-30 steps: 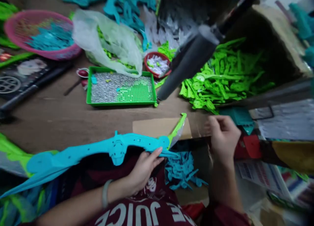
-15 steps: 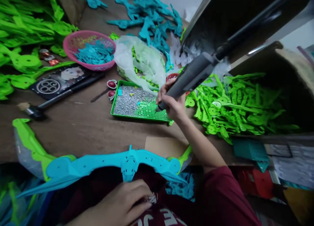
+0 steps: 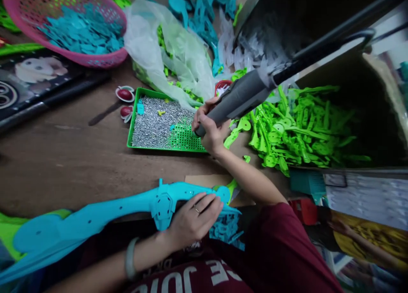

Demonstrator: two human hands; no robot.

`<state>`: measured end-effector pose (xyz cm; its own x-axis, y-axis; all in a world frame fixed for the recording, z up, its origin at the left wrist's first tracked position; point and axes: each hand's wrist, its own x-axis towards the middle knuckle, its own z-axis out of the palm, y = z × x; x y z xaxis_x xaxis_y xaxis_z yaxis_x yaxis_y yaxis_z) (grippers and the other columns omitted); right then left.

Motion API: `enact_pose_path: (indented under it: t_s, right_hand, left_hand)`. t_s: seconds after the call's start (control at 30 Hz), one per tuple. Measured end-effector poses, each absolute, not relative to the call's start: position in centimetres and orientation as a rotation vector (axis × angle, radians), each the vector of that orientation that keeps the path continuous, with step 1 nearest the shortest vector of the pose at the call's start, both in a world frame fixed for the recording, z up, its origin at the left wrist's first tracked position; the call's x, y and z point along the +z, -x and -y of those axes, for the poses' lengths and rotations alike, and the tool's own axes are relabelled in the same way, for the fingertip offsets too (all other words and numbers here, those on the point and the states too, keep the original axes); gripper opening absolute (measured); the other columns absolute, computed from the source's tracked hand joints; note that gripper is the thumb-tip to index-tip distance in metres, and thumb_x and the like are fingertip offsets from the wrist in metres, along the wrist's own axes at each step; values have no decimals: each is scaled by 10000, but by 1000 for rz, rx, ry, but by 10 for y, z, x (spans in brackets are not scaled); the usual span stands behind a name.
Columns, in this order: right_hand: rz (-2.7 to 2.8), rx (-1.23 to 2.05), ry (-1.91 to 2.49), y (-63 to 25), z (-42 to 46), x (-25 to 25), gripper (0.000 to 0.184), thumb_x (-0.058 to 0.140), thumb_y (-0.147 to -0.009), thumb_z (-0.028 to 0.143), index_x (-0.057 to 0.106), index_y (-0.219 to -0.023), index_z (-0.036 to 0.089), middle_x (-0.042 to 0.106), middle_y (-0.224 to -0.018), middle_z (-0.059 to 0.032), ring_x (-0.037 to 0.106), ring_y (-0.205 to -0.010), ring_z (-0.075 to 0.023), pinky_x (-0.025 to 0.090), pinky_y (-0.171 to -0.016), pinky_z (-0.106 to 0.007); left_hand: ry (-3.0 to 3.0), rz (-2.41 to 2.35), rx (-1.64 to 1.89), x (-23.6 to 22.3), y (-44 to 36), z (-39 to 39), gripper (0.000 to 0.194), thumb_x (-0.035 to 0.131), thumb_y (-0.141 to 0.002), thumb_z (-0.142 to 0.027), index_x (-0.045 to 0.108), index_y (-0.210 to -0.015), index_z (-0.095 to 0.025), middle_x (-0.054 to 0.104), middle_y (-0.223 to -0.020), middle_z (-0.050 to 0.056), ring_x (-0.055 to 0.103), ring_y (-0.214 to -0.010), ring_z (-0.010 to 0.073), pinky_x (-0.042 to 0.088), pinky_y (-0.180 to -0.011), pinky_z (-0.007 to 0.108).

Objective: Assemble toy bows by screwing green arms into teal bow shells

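Observation:
My right hand [image 3: 213,133] grips a grey electric screwdriver [image 3: 240,97], its lower end tilted down over the green tray [image 3: 129,131]. That tray holds many small silver screws [image 3: 153,123]; its right part shows bare perforated bottom. Across my lap and the table's front edge lies a blue toy bow [image 3: 105,208] with green end pieces. My left hand [image 3: 194,218], with a ring and a bracelet, is over the bow's right limb, near its round joint. Its fingers are bent and close together; what they pinch, if anything, is hidden. The screwdriver's bit is out of sight.
A pink basket [image 3: 92,61] of blue pieces stands at the back left, beside a plastic bag [image 3: 168,59] with green parts. A box at right spills green parts [image 3: 287,127]. Two red-and-white pieces [image 3: 126,93] lie left of the tray. Another person's arm [image 3: 366,242] shows lower right.
My left hand has moved right and up from near my chest onto the bow's right limb. The camera view has come closer and shifted. The right hand still holds the screwdriver over the tray.

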<state>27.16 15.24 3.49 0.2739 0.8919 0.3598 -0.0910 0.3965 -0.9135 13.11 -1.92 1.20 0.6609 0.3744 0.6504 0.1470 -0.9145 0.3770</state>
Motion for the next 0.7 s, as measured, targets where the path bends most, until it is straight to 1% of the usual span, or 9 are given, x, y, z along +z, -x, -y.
enact_pose_path:
  t_s: [0.1,0.2,0.27,0.37,0.53,0.63,0.7]
  right_hand:
    - [1088,806,923,-271,-153,34,468,704,-792,561,427,-1050,287,396,-667,91,444,-466,-85,408,-426,-250]
    - [1094,792,927,-269,-152,35,446,704,-804,537,432,-1048,282,405,-666,92,453,-466,-83,409,-423,-250]
    - [1104,771,933,-269,-152,35,429,690,-818,537,436,-1050,280,411,-670,91,451,-468,-79,410,-427,-249]
    - [1115,752,938,-268,-151,35,421,659,-834,558,438,-1068,287,413,-688,86,443,-477,-77,417,-440,-253]
    - [1093,765,1071,-267,-149,38,490,650,-782,647,448,-1042,284,422,-687,73,444,-495,-95,444,-476,-290]
    - [1101,775,1038,-266,-149,41,498,674,-761,644,452,-1016,279,423,-670,78,452,-493,-98,442,-473,-291]
    - [1100,774,1012,-266,-148,41,517,694,-744,645,455,-1018,278,427,-666,80,457,-492,-99,439,-469,-290]
  left_hand:
    - [-2625,-436,1107,10,-130,17,281,502,-979,-104,691,-1185,-75,714,-1204,94,617,-1153,223,492,-1016,380]
    - [-2671,-494,1119,10,-130,21,291,493,-990,-128,691,-1201,-101,711,-1237,89,620,-1127,201,502,-970,364]
    - [-2668,-523,1155,10,-131,23,283,507,-987,-132,696,-1194,-98,721,-1223,83,626,-1095,191,502,-936,349]
    - [-2654,-532,1174,9,-132,24,273,536,-976,-134,695,-1194,-87,732,-1200,80,632,-1084,193,490,-933,350]
    - [-2656,-520,1153,9,-131,23,306,480,-986,-106,684,-1213,-81,735,-1205,78,637,-1087,195,481,-938,359]
    - [-2653,-528,1159,10,-131,23,322,444,-991,-90,693,-1195,-89,743,-1192,66,637,-1084,196,479,-930,355]
    - [-2655,-543,1171,10,-132,23,312,456,-988,-94,698,-1186,-99,747,-1181,65,638,-1077,198,476,-932,353]
